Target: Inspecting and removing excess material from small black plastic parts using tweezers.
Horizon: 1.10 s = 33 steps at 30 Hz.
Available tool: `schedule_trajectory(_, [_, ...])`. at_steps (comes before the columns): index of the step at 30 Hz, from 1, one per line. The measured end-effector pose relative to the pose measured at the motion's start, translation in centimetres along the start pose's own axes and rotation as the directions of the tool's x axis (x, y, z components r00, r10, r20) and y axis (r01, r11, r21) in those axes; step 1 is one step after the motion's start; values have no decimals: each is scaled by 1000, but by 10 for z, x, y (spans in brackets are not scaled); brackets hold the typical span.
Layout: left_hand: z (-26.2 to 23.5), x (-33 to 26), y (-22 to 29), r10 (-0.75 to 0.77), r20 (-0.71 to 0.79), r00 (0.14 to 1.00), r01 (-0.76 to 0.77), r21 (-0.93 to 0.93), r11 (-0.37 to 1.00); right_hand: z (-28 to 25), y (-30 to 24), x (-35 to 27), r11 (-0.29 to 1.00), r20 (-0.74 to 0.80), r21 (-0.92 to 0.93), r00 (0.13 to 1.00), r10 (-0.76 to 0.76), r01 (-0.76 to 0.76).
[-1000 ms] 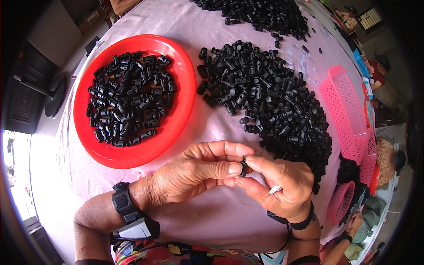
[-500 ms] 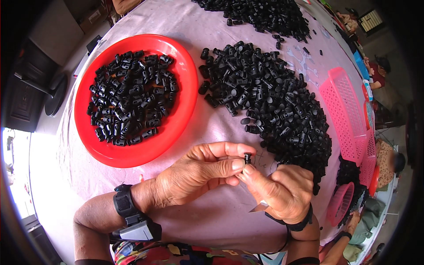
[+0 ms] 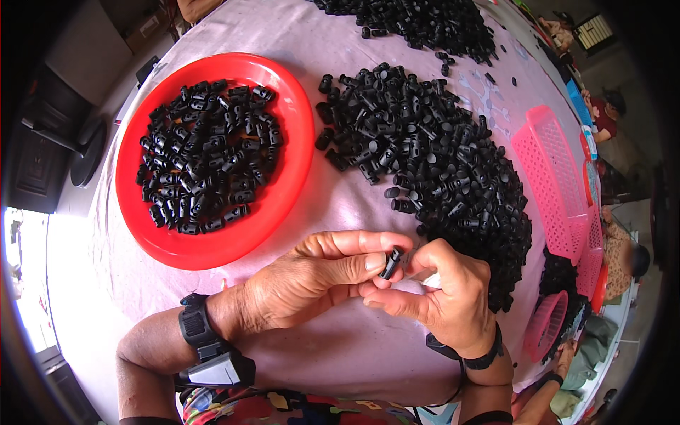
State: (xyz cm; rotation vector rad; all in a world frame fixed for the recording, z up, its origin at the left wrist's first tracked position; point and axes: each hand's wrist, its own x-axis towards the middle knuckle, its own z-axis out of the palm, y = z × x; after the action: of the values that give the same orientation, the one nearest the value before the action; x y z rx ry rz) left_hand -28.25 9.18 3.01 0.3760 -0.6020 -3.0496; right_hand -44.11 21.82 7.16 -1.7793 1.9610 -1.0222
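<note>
My left hand (image 3: pixel 312 280) pinches a small black plastic cord lock (image 3: pixel 390 263) between thumb and fingers, tilted over the cloth. Close beside it is my right hand (image 3: pixel 453 297), with thumb and index finger apart and the other fingers curled. A pale, blade-like piece (image 3: pixel 431 280) shows among the right fingers, mostly hidden. At the left, a round red tray (image 3: pixel 303 152) bears many similar black cord locks (image 3: pixel 209 156). A large heap of loose cord locks (image 3: pixel 432 149) lies just beyond my right hand.
Another black heap (image 3: pixel 418 21) lies at the far side of the pink-clothed table (image 3: pixel 340 354). Pink perforated baskets (image 3: pixel 549 170) stand along the right, with a smaller pink basket (image 3: pixel 545 326) nearer. Another person's hand (image 3: pixel 564 358) rests at the lower right.
My right hand has drawn its thumb away from the cord lock and opened its index finger. The cord lock has tilted over in my left fingers. The metal point below my right hand no longer shows.
</note>
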Motion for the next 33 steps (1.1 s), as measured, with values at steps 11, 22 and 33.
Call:
schedule_trajectory(11, [1,3,-1,-21,7,1000,20,50,999,-2,-5,4,996,31,-78,999,35,-32])
schedule_trajectory(22, [5,3,0,-25,-6,1000,26,100,995,-2,-6,2,980,51,-197,997,49,-38])
schedule_trajectory(33, [6,3,1,-17,-1,1000,17,129,991,-3,-5,1,958,67,-286,997,36,-15])
